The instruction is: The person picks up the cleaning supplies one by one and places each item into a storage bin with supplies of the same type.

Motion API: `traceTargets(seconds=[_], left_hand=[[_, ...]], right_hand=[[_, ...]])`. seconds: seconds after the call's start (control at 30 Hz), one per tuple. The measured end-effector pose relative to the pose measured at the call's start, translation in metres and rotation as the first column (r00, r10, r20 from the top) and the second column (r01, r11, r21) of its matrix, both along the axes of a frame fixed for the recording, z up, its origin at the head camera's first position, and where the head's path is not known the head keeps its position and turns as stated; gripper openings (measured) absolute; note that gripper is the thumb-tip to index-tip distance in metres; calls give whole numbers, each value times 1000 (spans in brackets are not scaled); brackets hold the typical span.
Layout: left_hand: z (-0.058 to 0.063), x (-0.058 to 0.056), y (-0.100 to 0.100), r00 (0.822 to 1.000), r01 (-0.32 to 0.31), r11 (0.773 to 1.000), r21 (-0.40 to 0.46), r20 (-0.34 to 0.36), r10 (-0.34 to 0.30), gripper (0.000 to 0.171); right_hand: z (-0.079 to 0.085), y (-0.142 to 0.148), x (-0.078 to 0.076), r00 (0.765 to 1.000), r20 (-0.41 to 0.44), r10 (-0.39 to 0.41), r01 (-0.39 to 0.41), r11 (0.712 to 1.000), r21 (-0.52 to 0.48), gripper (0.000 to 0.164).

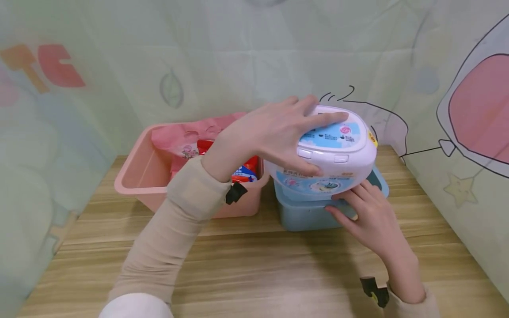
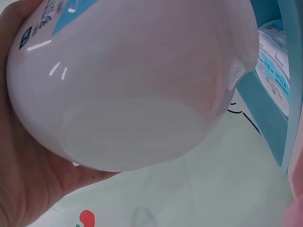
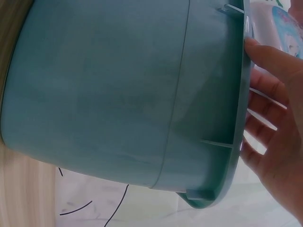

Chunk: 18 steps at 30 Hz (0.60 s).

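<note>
My left hand (image 1: 280, 132) grips a white plastic tub (image 1: 334, 161) with blue printed labels and a latched lid. It spreads across one end of the tub, which is held tilted above a blue bin (image 1: 308, 216). At the bin's near right rim is my right hand (image 1: 367, 212), just below the tub. Seen from the right wrist, its thumb lies against the rim (image 3: 243, 94) and the other fingertips curl behind it. Through the left wrist view, a similar white tub (image 2: 273, 71) shows inside the blue bin.
Left of the blue bin stands a pink bin (image 1: 139, 176). It contains a pink floral package (image 1: 187, 137) and red and blue packets (image 1: 246, 172), partly covered by my left arm. Both bins rest on a wood-grain table (image 1: 246, 265), before a printed cloth backdrop (image 1: 222, 79).
</note>
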<state>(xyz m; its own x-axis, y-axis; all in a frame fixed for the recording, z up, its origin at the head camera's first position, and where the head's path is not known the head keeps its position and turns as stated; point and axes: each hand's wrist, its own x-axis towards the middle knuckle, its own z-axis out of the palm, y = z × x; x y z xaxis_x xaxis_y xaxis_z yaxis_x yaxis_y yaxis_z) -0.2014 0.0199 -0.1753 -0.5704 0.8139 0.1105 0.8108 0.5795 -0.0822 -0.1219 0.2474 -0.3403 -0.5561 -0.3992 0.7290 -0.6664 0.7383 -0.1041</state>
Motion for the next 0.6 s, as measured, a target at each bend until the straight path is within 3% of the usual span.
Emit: traceTargets(seconds=[0.33, 0.6], left_hand=[[2, -10, 4, 1000, 1, 1000, 6, 30, -1, 94], [-2, -15, 2, 998, -25, 1000, 6, 60, 25, 94]], right_hand=[[2, -2, 2, 1000, -11, -7, 7, 1000, -2, 47], [2, -7, 4, 1000, 4, -29, 29, 1000, 12, 48]])
